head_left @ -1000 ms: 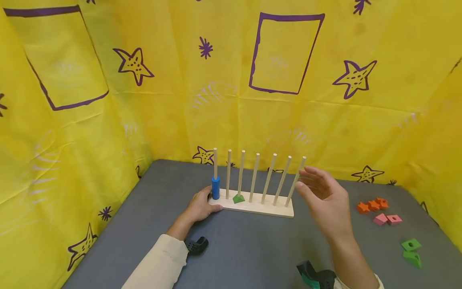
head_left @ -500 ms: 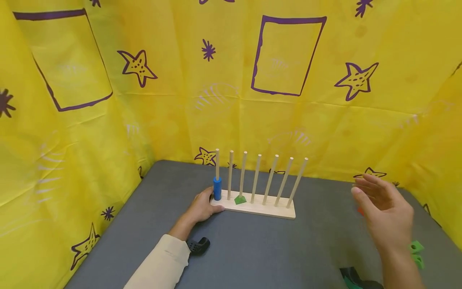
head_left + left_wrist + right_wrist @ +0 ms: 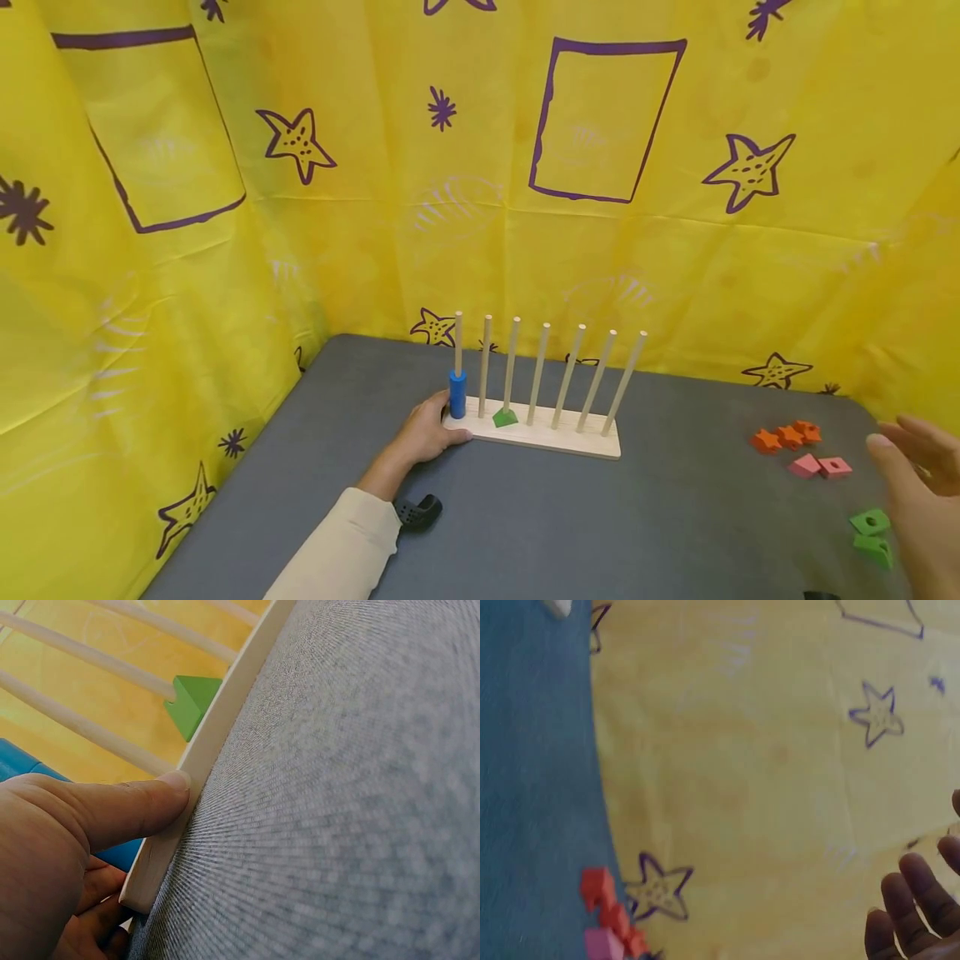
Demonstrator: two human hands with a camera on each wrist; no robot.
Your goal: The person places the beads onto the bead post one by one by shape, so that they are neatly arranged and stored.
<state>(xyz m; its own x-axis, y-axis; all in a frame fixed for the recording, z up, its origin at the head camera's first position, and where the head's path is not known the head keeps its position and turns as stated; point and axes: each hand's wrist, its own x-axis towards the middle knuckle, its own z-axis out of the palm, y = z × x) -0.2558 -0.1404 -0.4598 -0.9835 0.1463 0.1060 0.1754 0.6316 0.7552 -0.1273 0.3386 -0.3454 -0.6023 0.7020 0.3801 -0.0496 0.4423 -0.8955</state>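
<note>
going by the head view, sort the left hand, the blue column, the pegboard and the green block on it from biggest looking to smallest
1. Pegboard, pegs included
2. Left hand, without the forearm
3. Blue column
4. Green block

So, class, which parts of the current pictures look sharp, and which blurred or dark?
Head view: wooden board and pegs fairly crisp; left wrist view: left thumb clear, grey cloth blurred toward the right; right wrist view: softest overall, star blocks blurred, right hand dark.
</note>
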